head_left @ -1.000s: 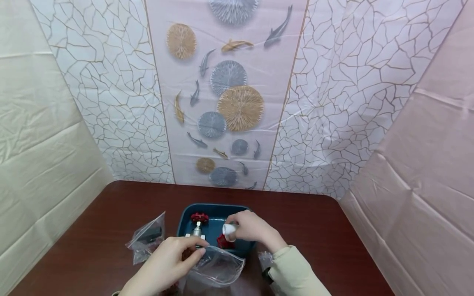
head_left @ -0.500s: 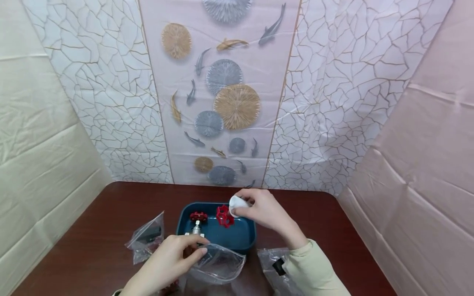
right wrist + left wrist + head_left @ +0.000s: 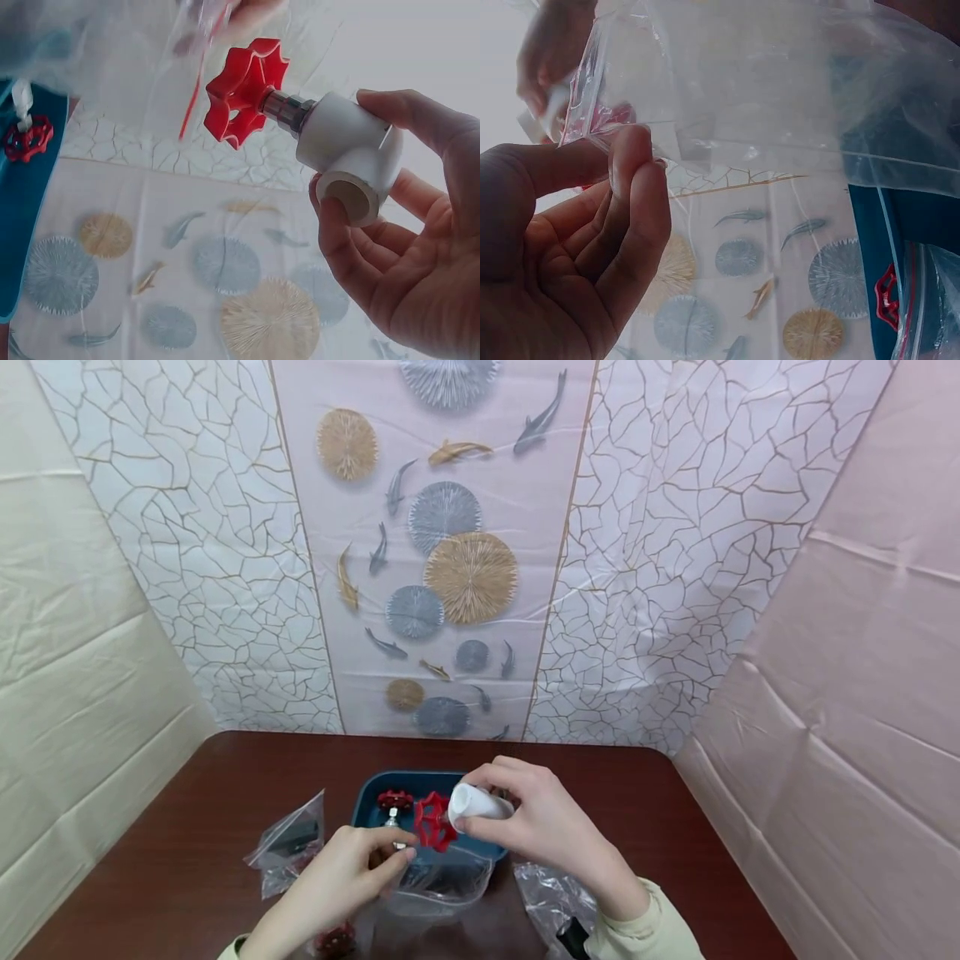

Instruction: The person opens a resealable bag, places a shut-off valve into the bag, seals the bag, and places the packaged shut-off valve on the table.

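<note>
My right hand [image 3: 536,818] grips a white plastic stop valve [image 3: 341,142] by its body. The valve's red handwheel [image 3: 244,94] points left, toward a clear zip bag [image 3: 442,889]. With thumb and fingertips, my left hand [image 3: 348,868] pinches the mouth edge of that bag, which hangs in front of the tray. The handwheel is close to the bag's mouth; whether they touch, I cannot tell. Another valve [image 3: 393,810] with a dark red wheel lies in the blue tray [image 3: 363,802], partly hidden by my left hand.
Left of the tray lies a clear bag [image 3: 288,847] with a dark item inside. A second bag [image 3: 551,893], near a black piece [image 3: 572,935], lies by my right sleeve. Another red handwheel [image 3: 336,939] shows below my left hand. Fabric walls surround the brown table [image 3: 622,785].
My right hand has lifted the valve up out of the tray, then brought it left and down toward the bag. My left hand keeps its pinch on the bag, nearly still.
</note>
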`<action>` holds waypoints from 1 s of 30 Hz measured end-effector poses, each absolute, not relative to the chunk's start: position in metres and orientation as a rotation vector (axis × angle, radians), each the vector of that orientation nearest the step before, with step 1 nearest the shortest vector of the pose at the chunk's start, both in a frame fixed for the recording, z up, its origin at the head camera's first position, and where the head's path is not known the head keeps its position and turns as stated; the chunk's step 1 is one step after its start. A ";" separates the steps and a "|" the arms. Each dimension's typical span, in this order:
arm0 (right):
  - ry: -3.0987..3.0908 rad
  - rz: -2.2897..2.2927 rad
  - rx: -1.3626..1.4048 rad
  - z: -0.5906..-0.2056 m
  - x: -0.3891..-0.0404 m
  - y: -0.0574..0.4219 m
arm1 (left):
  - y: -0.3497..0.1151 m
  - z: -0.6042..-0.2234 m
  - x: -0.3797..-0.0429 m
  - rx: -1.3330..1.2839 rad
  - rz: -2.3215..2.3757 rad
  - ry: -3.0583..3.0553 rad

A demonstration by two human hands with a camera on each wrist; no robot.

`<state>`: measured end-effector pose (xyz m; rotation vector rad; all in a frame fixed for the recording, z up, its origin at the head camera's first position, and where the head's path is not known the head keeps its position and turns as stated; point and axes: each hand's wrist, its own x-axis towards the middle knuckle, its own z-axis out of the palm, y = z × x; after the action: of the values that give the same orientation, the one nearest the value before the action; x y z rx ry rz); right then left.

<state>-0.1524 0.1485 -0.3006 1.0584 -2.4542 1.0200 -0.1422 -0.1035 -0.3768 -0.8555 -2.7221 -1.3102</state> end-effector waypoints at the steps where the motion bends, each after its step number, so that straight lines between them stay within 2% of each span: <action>1: -2.450 1.016 1.074 -0.301 -0.150 0.149 | -0.104 -0.377 -0.143 -0.852 -1.310 -2.723; 20: -2.552 1.084 1.191 -0.340 -0.133 0.150 | -0.097 -0.400 -0.160 -0.803 -1.331 -2.729; 30: -2.715 1.045 1.110 -0.372 -0.137 0.144 | -0.095 -0.412 -0.161 -0.864 -1.417 -2.730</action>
<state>-0.1370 0.1445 -0.3724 1.1103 -2.7146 1.0451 -0.1611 -0.0948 -0.4124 -0.8638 -2.7304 -1.4167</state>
